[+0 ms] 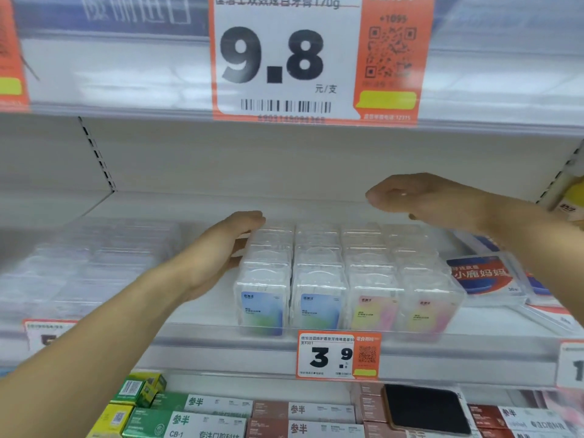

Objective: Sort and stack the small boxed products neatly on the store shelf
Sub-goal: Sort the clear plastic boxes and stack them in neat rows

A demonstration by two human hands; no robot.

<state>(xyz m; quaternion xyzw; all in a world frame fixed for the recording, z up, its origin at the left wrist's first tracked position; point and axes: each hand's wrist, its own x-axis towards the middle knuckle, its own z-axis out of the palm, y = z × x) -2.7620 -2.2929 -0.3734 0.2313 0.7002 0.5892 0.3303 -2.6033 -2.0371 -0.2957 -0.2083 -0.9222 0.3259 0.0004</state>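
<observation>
Small boxes (344,279): clear hard plastic, glossy, with highlights on the lids; printed paper inserts inside, blue-green in two rows, yellow-pink in two.
Shelf (202,311): white painted metal by the look, smooth, matt.
Shelf-edge strip (221,352): clear plastic, shiny.
Price tag (338,355): printed paper, orange and white, flat finish.
Cartons (208,415) on the shelf below: printed cardboard, slight sheen.
Dark slab (426,412): black face, matt; material cannot be told.
</observation>
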